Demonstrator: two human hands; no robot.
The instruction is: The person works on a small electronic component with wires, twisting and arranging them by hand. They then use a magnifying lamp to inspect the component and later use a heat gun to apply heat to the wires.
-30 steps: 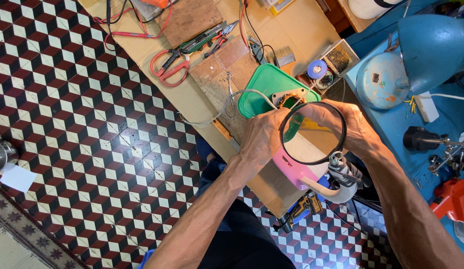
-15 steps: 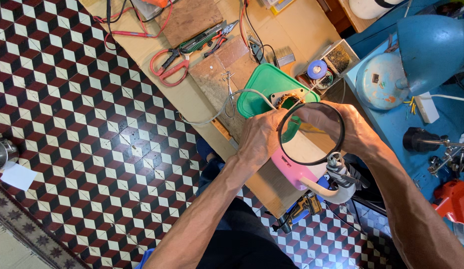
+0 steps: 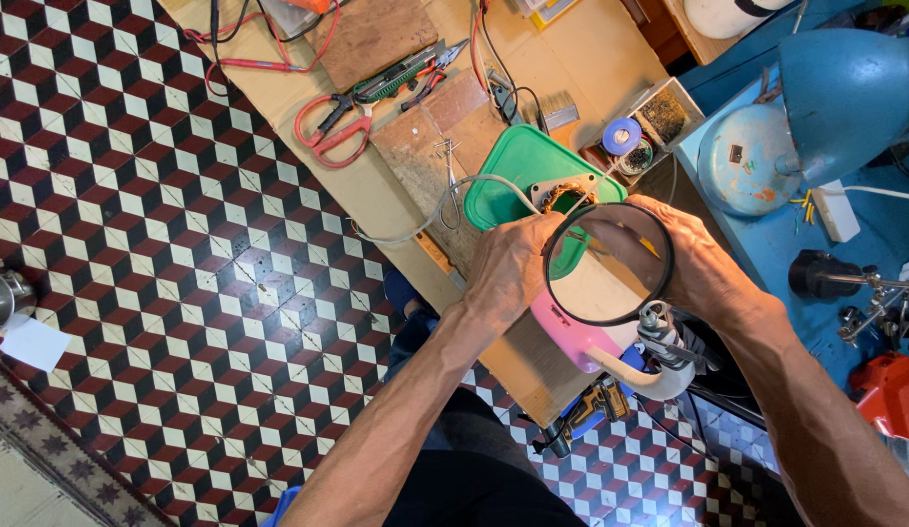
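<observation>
A round magnifying lens with a black rim [image 3: 608, 263] stands over the workbench between my two hands. My left hand [image 3: 510, 268] reaches in beneath its left edge, fingers closed on something small I cannot make out. My right hand [image 3: 697, 262] curls around the lens's right side, fingers partly seen through the glass. Just behind the hands lies a green tray [image 3: 518, 171] with a small coil-like part [image 3: 562, 198] on a white piece. A pink object [image 3: 572, 340] sits under the lens.
The wooden bench [image 3: 611, 59] carries red-handled pliers [image 3: 328, 132], cables, a brush and a compartment box with a blue tape roll [image 3: 621, 136]. A blue lamp [image 3: 826, 107] stands at right on a blue surface. Checkered tile floor [image 3: 181, 254] lies to the left.
The lens and both hands have shifted slightly; otherwise the hands stay at the same spot over the green tray.
</observation>
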